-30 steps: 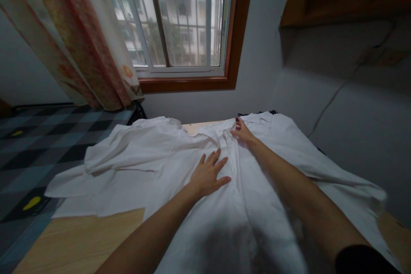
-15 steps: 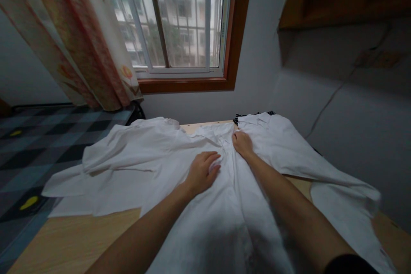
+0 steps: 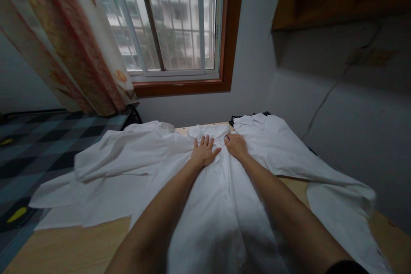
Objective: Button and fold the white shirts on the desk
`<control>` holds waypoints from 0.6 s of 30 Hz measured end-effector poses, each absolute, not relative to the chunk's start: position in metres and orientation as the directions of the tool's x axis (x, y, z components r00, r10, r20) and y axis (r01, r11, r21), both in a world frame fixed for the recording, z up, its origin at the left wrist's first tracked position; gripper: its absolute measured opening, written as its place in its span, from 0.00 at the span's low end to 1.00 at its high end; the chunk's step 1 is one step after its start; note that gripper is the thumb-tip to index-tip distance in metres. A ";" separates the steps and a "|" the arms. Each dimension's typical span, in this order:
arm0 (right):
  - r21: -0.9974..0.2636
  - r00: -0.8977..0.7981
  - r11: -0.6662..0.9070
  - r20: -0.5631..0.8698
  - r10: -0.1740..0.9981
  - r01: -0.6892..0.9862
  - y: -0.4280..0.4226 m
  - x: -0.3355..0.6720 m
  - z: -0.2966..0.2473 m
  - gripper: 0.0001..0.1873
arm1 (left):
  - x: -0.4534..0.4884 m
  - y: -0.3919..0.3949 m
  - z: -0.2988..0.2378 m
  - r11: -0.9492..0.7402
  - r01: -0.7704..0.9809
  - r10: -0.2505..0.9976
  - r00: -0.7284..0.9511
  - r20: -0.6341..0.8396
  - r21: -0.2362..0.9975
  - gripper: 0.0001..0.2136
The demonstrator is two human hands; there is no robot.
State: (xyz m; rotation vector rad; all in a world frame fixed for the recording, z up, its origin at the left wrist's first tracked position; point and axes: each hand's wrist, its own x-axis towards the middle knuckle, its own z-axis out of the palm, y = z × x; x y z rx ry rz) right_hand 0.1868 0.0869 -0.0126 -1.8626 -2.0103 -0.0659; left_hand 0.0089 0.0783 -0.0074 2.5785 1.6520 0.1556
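Our left hand (image 3: 205, 150) has moved forward and spread flat, gripping nothing; whether our curled right hand (image 3: 236, 145) beside it grips the shirt (image 3: 208, 214), we cannot tell. It lies beneath both hands, across the table (image 3: 77, 246).

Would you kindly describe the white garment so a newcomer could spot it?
Below the window is a pale wooden surface. The white garment lies across it under the left hand and right hand, plain white, unlike the checked fabric alongside.

The garment (image 3: 210, 199) lies on the table (image 3: 70, 248) before the window (image 3: 176, 25).
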 end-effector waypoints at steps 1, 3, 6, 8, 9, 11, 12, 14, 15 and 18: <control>-0.237 -0.016 0.096 0.319 0.948 0.967 0.088 0.187 -0.014 0.17 | 0.010 0.078 -0.009 -0.413 0.903 0.911 0.410 0.052 0.115 0.36; -0.252 0.014 0.078 0.343 0.939 0.964 0.089 0.188 -0.017 0.19 | 0.011 0.076 -0.010 -0.401 0.909 0.916 0.394 0.072 0.118 0.35; -0.261 0.025 0.089 0.404 0.914 0.961 0.090 0.188 -0.020 0.25 | 0.009 0.077 -0.001 -0.348 0.919 0.934 0.321 0.158 0.186 0.28; -0.247 0.005 0.108 0.416 0.909 0.963 0.090 0.188 -0.021 0.28 | 0.003 0.083 0.012 -0.275 0.920 0.949 0.214 0.230 0.279 0.23; -0.241 -0.006 0.115 0.413 0.911 0.964 0.090 0.188 -0.022 0.28 | -0.002 0.089 0.020 -0.240 0.918 0.951 0.156 0.267 0.316 0.21; -0.242 -0.011 0.121 0.410 0.912 0.963 0.091 0.187 -0.022 0.28 | -0.015 0.106 0.037 -0.187 0.917 0.940 0.061 0.337 0.353 0.18; -0.248 -0.004 0.117 0.414 0.910 0.962 0.091 0.187 -0.022 0.27 | -0.022 0.115 0.044 -0.159 0.911 0.938 0.019 0.346 0.379 0.16; -0.259 0.017 0.103 0.423 0.906 0.960 0.092 0.186 -0.021 0.27 | -0.034 0.135 0.054 -0.076 0.874 0.959 -0.069 0.277 0.479 0.14; -0.262 0.024 0.099 0.428 0.904 0.960 0.092 0.186 -0.021 0.27 | -0.038 0.143 0.055 -0.027 0.843 0.972 -0.103 0.210 0.537 0.14; -0.267 0.027 0.100 0.434 0.900 0.958 0.090 0.186 -0.019 0.27 | -0.041 0.158 0.048 0.050 0.758 0.990 -0.123 0.067 0.651 0.16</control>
